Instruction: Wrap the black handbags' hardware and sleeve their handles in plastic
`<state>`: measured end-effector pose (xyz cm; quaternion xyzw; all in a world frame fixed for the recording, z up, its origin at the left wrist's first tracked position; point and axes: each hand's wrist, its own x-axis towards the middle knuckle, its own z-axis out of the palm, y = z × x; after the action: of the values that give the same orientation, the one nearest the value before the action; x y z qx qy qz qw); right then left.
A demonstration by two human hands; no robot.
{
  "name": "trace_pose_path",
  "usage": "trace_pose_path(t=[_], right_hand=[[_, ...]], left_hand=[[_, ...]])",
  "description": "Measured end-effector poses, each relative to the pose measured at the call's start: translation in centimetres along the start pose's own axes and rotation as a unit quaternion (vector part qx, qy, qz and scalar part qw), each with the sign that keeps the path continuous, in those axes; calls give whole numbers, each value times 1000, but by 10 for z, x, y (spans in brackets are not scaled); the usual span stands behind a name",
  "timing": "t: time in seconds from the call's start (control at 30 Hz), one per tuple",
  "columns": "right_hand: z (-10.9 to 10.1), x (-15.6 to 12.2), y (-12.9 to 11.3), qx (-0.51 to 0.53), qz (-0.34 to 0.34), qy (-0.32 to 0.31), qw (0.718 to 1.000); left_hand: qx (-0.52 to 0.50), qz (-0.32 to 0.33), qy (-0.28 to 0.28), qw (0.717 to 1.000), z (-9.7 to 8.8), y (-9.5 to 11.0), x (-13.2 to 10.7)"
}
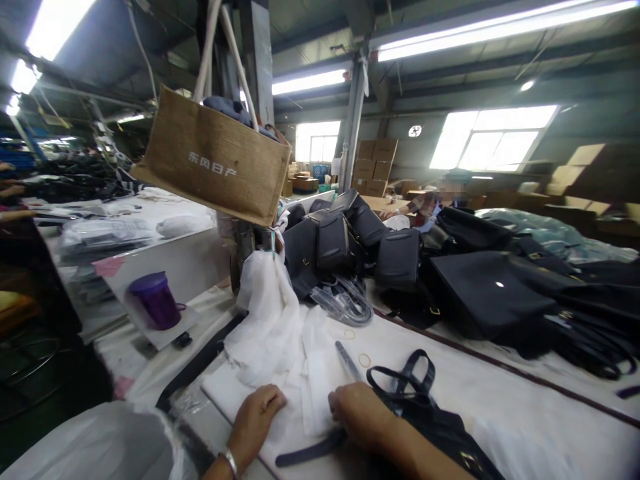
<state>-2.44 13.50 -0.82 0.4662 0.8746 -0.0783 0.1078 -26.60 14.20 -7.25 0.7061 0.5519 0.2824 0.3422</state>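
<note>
My left hand, with a silvery bracelet at the wrist, is closed over the white table with its fingers pressed together. Closed too is my right hand, beside a white strip of thin material. Whatever is pinched in either hand is hidden or too thin to make out. Below my right hand a black strap lies across the table. A black bag with looped handles rests by my right forearm. Ahead lies a dark flat strip, near a thin yellowish ring.
A brown tote bag hangs from a post above gathered white sheeting. Black bags are piled along the far side. A purple cup sits on a small ledge at left. Behind the pile is another person.
</note>
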Motion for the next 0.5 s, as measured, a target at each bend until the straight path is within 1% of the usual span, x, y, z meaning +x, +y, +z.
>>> trace_pose_path(t=[0.1,0.2,0.33,0.4,0.5], right_hand=[[1,1,-2,17,9,4,1000],[1,2,-4,27,19,5,999],[1,3,-6,22,44,16,999],[2,4,-8,22,42,13,999],[4,5,-11,29,34,11,999]], left_hand=[[-32,-21,-9,999,-2,-7,1],[-46,-36,-9,998,-3,-7,2],[-49,-35,15,998,-3,3,2],[-52,-27,23,998,-1,10,1],[-76,-26,17,997,2,15,2]])
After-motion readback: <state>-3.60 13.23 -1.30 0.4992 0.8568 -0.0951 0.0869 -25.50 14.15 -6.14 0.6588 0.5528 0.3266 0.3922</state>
